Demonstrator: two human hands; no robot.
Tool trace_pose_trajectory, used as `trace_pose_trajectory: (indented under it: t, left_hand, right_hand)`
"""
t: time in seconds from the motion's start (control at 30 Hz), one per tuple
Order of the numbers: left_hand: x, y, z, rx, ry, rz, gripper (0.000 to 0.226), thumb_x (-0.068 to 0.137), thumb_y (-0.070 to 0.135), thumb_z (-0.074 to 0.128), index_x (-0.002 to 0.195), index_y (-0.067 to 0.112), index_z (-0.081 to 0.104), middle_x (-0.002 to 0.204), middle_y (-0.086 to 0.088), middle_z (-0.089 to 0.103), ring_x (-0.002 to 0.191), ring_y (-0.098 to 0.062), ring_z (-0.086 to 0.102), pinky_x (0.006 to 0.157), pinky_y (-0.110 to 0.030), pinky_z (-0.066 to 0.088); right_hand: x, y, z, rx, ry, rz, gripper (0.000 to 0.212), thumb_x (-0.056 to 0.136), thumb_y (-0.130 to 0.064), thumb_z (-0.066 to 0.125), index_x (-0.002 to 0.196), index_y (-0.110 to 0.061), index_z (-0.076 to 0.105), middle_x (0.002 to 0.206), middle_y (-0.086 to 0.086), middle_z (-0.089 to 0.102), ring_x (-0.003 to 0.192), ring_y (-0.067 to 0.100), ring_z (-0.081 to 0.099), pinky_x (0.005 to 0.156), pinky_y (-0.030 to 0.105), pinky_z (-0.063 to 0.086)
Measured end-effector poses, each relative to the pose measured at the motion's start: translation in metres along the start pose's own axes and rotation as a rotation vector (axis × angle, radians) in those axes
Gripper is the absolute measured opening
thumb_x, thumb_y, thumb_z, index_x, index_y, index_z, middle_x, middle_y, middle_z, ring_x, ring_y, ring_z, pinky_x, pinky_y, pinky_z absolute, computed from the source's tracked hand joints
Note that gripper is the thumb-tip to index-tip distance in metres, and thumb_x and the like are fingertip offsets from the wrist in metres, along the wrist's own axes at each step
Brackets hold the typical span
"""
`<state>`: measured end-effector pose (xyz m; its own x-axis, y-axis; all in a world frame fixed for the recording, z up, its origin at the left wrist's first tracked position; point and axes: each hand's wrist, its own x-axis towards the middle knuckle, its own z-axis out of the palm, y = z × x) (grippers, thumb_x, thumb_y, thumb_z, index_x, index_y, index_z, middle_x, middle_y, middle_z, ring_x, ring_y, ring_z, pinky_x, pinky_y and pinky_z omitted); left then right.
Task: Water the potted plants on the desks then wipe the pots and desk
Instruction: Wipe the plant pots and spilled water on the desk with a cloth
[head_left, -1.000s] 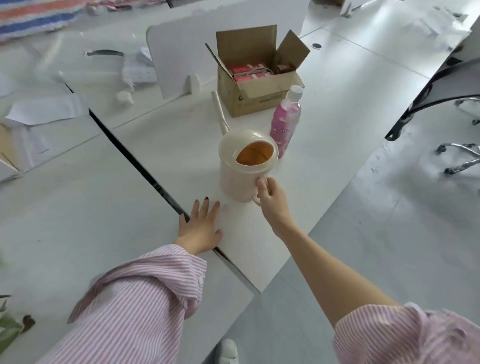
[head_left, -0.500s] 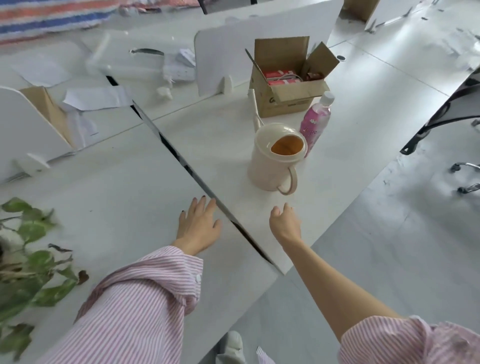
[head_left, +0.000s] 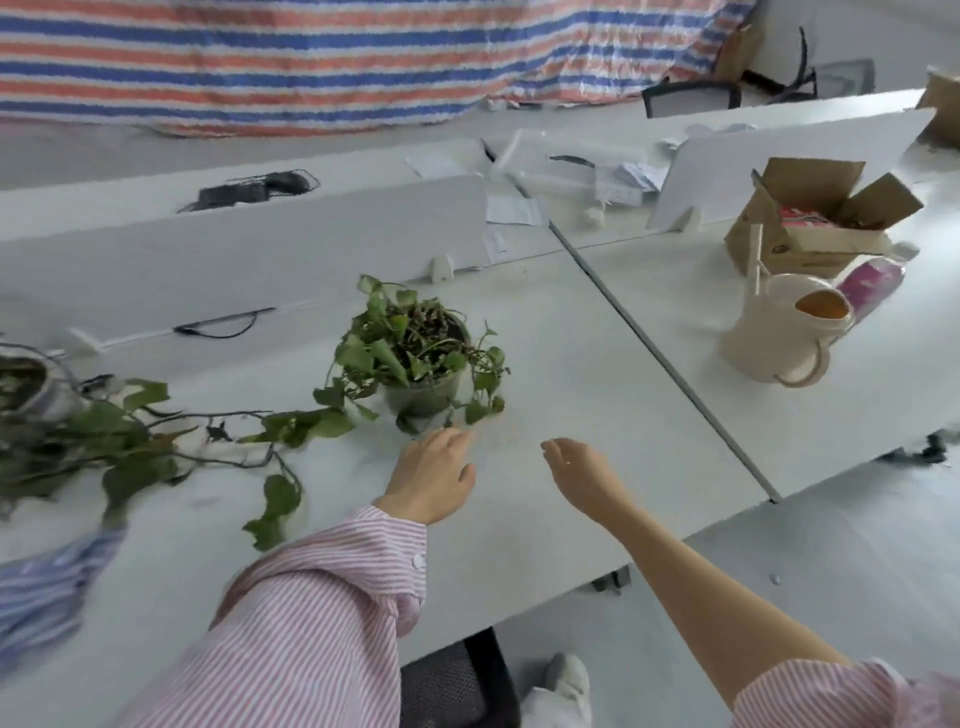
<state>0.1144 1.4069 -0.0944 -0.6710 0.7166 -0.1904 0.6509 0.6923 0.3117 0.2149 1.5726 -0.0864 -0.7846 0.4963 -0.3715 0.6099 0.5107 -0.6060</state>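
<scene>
Neither grip holds anything: my left hand lies flat on the desk, fingers straight, tips just short of the plant pot; my right hand hovers beside it, fingers loosely curled. The watering can stands well apart on the next desk, so I judge the wiping step is due (the blue striped cloth lies far left), and my left hand must fetch it.

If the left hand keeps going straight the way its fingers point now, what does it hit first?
Most likely the trailing green leaves just ahead of the left hand, then the clear plastic plant pot right behind them. The fingertips look very close to the leaves already, though depth is hard to judge in this blurred frame.
</scene>
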Motion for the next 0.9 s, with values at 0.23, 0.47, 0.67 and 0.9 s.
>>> trace_pose_trajectory:
  t: [0.23, 0.47, 0.67, 0.9]
  left_hand:
    - [-0.138, -0.120, -0.009, -0.098, 0.057, -0.353, 0.041, 0.095, 0.027, 0.040, 0.134, 0.015, 0.045, 0.137, -0.005, 0.048, 0.123, -0.024, 0.046, 0.101, -0.035, 0.038]
    - [-0.230, -0.193, 0.002, -0.191, 0.164, -0.684, 0.039, 0.096, 0.023, 0.041, 0.134, 0.013, 0.045, 0.138, -0.006, 0.046, 0.125, -0.024, 0.043, 0.103, -0.036, 0.036]
    - [-0.273, -0.267, 0.007, -0.241, 0.335, -0.808, 0.037, 0.092, 0.016, 0.049, 0.127, 0.007, 0.049, 0.136, -0.012, 0.045, 0.125, -0.031, 0.040, 0.099, -0.041, 0.039]
    - [-0.270, -0.357, 0.010, -0.291, 0.224, -0.886, 0.076, 0.085, 0.039, 0.060, 0.146, 0.022, 0.018, 0.153, -0.011, 0.011, 0.137, -0.035, 0.018, 0.103, -0.051, 0.034]
  right_hand:
    - [-0.037, -0.104, 0.112, -0.169, -0.284, -0.225, 0.033, 0.096, -0.016, 0.036, 0.111, 0.004, 0.057, 0.118, 0.020, 0.061, 0.109, 0.036, 0.055, 0.093, 0.043, 0.044]
    - [-0.062, -0.167, 0.188, -0.264, -0.427, -0.429, 0.033, 0.096, -0.018, 0.035, 0.117, -0.011, 0.060, 0.123, 0.009, 0.061, 0.112, 0.031, 0.054, 0.094, 0.034, 0.041]
    - [-0.088, -0.199, 0.254, -0.185, -0.517, -0.415, 0.036, 0.095, -0.018, 0.035, 0.126, -0.019, 0.053, 0.114, 0.009, 0.064, 0.102, 0.026, 0.058, 0.086, 0.031, 0.046]
    - [-0.084, -0.231, 0.308, -0.057, -0.481, -0.270, 0.036, 0.095, -0.016, 0.035, 0.126, -0.020, 0.052, 0.108, 0.010, 0.066, 0.087, 0.024, 0.060, 0.064, 0.027, 0.047]
